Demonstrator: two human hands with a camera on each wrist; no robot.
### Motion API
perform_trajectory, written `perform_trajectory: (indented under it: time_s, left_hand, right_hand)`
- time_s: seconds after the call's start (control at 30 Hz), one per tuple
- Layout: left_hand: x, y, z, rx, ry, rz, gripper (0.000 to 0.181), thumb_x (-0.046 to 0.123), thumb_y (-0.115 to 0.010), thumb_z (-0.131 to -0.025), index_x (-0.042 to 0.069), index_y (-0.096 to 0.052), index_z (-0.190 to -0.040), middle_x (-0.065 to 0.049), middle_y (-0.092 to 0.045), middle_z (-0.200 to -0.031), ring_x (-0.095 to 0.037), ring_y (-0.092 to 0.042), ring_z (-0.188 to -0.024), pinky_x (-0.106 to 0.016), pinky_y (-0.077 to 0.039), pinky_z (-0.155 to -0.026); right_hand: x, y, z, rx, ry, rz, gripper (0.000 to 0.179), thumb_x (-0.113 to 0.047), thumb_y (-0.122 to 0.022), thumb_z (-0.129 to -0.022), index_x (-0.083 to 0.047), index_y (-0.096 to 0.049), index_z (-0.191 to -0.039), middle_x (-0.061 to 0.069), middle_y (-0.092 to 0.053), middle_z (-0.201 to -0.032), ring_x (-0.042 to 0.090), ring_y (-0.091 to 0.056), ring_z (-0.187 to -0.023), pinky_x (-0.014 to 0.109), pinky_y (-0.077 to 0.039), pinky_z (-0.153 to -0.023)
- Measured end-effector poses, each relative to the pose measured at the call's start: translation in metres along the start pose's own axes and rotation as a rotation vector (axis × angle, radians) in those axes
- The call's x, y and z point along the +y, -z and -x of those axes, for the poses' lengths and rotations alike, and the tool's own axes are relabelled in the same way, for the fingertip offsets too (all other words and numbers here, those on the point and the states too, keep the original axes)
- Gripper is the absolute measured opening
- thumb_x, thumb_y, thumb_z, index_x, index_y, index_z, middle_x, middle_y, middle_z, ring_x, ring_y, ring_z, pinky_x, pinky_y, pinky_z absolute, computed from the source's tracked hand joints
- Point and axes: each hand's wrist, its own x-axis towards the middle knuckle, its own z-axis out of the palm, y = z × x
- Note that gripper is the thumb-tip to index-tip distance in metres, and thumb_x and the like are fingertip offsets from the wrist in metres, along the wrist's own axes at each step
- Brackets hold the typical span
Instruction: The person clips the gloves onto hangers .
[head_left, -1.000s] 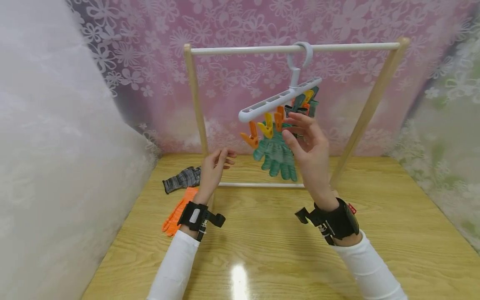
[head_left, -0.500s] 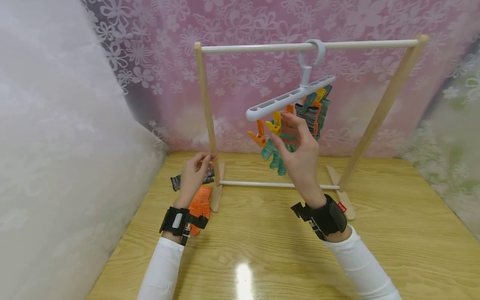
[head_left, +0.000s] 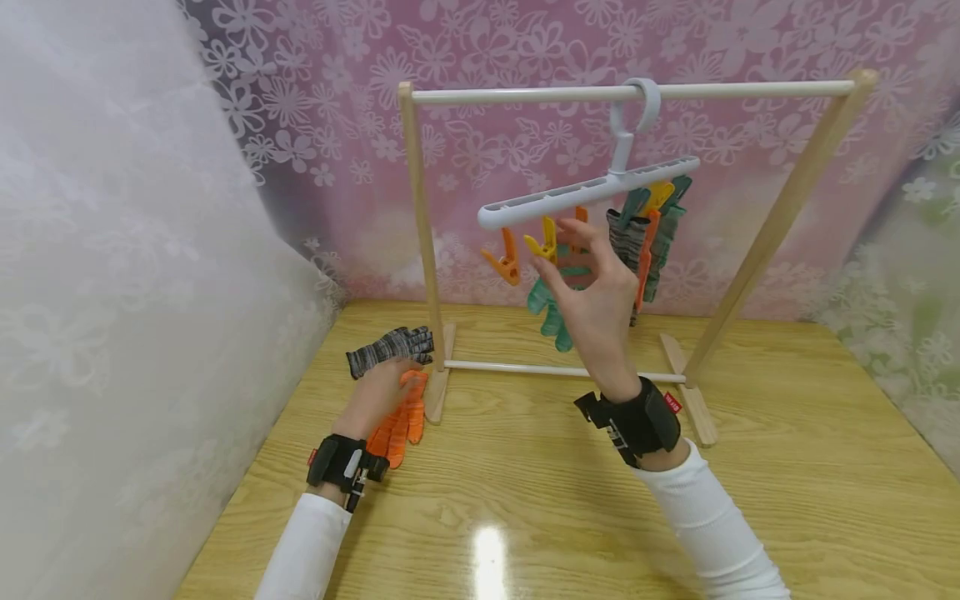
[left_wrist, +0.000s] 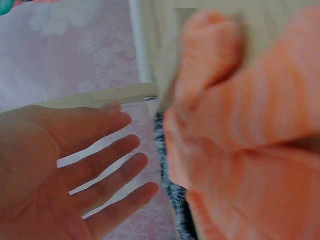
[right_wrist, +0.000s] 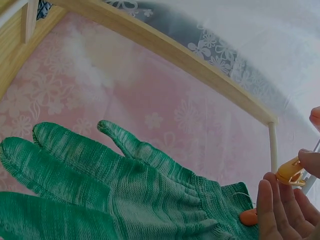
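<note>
My left hand is over an orange knit glove on the table. Its fingers are extended and slightly spread in the left wrist view, apart from the glove. Beyond lies a grey-black marled glove. With my right hand I hold a yellow clothespin under a white hanger, the thumb on one side and fingertips on the other. A green glove hangs from an orange clothespin beside it, partly hidden behind my right hand in the head view. Another orange clothespin hangs at the hanger's left end.
The hanger hooks over the white top rail of a wooden rack. Farther right on the hanger, grey, orange and green gloves hang close together from clothespins. A white lower bar joins the rack's feet.
My left hand has moved down and left, from beside the rack to above the orange glove. My right hand has shifted left along the hanger to the yellow clothespin. The head view has turned slightly.
</note>
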Motion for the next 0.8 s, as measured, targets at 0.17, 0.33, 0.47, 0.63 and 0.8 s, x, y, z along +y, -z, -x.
perform_trajectory:
  time_s: [0.17,0.33,0.47,0.63,0.8]
  left_hand:
    - [-0.007,-0.013,0.012,-0.091,-0.013,-0.080,0.031,0.009,-0.072,-0.095,-0.002,-0.069,-0.124,-0.022,-0.071,-0.112,-0.034,-0.069,-0.084,-0.045,-0.058,-0.072]
    - [-0.010,-0.017,0.022,-0.105,-0.037,-0.109,0.038,0.010,-0.075,-0.092,-0.002,-0.068,-0.127,-0.024,-0.067,-0.124,-0.041,-0.065,-0.111,-0.052,-0.055,-0.093]
    - [-0.009,-0.014,0.030,-0.104,-0.009,-0.086,0.038,0.012,-0.074,-0.093,-0.002,-0.068,-0.128,-0.025,-0.064,-0.128,-0.043,-0.060,-0.120,-0.054,-0.051,-0.099]
    - [-0.007,-0.009,0.041,-0.091,0.000,-0.063,0.035,0.012,-0.077,-0.090,-0.001,-0.070,-0.122,-0.020,-0.068,-0.120,-0.039,-0.063,-0.113,-0.051,-0.053,-0.096]
    - [-0.005,-0.006,0.050,-0.089,0.023,-0.054,0.034,0.013,-0.080,-0.087,0.001,-0.072,-0.118,-0.017,-0.068,-0.113,-0.036,-0.065,-0.102,-0.050,-0.056,-0.090]
  right_hand:
    - [0.001,-0.002,0.002,-0.015,0.026,-0.002,0.046,-0.016,-0.080,-0.089,-0.005,-0.066,-0.132,0.013,-0.071,-0.116,0.022,-0.071,-0.086,0.020,-0.056,-0.070]
    - [0.002,-0.001,0.002,-0.014,0.038,-0.029,0.047,-0.012,-0.080,-0.088,-0.004,-0.066,-0.132,0.015,-0.071,-0.114,0.026,-0.072,-0.083,0.015,-0.056,-0.069]
    - [-0.001,0.000,0.001,-0.022,0.034,-0.047,0.048,-0.011,-0.080,-0.089,-0.005,-0.066,-0.134,0.015,-0.070,-0.115,0.025,-0.071,-0.082,0.015,-0.056,-0.070]
    - [-0.005,0.001,0.001,-0.031,0.022,-0.056,0.046,-0.010,-0.079,-0.090,-0.004,-0.065,-0.134,0.015,-0.069,-0.117,0.022,-0.069,-0.085,0.016,-0.056,-0.069]
    - [-0.006,0.002,0.001,-0.038,0.003,-0.078,0.045,-0.007,-0.078,-0.089,-0.002,-0.065,-0.132,0.015,-0.070,-0.119,0.008,-0.068,-0.084,0.015,-0.056,-0.067]
